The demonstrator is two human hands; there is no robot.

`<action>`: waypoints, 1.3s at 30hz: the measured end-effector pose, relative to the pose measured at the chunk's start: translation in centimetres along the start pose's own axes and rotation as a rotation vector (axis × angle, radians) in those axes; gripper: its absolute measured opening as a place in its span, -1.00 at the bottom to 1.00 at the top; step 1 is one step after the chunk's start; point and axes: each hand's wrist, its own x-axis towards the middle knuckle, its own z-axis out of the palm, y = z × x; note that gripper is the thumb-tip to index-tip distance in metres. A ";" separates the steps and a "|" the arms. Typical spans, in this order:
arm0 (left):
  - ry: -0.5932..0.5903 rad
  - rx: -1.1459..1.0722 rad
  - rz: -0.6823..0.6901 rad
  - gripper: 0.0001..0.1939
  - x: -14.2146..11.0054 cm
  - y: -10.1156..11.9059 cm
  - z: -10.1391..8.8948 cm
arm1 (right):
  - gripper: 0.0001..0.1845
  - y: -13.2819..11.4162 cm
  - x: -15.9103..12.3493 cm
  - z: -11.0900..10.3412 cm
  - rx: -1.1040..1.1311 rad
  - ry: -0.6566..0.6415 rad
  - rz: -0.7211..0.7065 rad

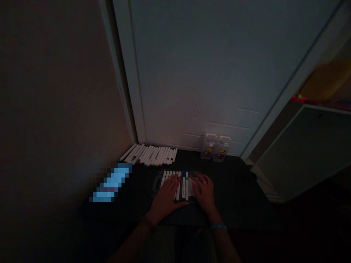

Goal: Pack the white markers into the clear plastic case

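A clear plastic case [157, 182] lies flat on the dark table, holding a row of white markers [187, 187]. Two of the markers show blue and green bands near their far ends. My left hand [167, 193] rests over the left part of the row, fingers stretched out and thumb along the near ends. My right hand [204, 190], with a ring on one finger, lies on the right side of the case with its fingers apart. Between the right hand and the markers a pale part of the case [192, 186] shows. The hands hide part of the row.
Many more white markers [153, 155] lie side by side at the back left of the table [233, 193]. Two clear cases with labels [208, 148] stand upright against the door [175, 91]. A glowing, pixelated screen [112, 182] is at the left, beside the wall.
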 end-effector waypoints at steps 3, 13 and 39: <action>0.001 0.004 0.007 -0.05 0.0 -0.1 0.1 | -0.67 -0.9 0.0 -0.5 -0.034 -0.054 -0.092; 0.003 0.008 0.008 -0.06 0.0 -0.1 0.0 | -0.68 -1.5 0.2 -0.9 0.061 -0.124 -0.137; 0.006 0.003 0.007 -0.05 -0.1 -0.2 0.2 | -0.70 -2.4 0.0 -1.1 0.081 -0.158 -0.251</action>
